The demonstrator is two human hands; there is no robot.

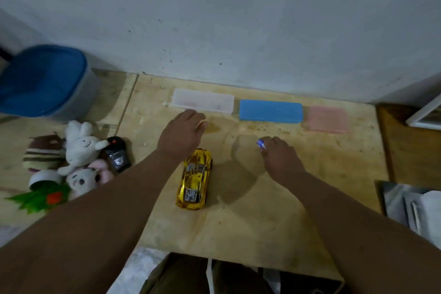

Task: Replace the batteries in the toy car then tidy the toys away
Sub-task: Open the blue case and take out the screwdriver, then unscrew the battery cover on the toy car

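The shiny gold plastic toy car (pixel 194 179) sits on the wooden board (pixel 262 210) between both arms. The right hand (pixel 278 153) pinches a small blue battery (pixel 260 143) — the left hand (pixel 182 132) hangs loose, holding nothing.

**Colours and patterns noted**

Shiny gold toy car (pixel 195 179) with black-and-white checked windows. Solid blue rectangular box (pixel 271 111); translucent white box (pixel 202 103); pale pink box (pixel 326 119). Brown-and-cream striped plush (pixel 44 152). Small item (pixel 261 143), possibly blue-and-white, blurred.
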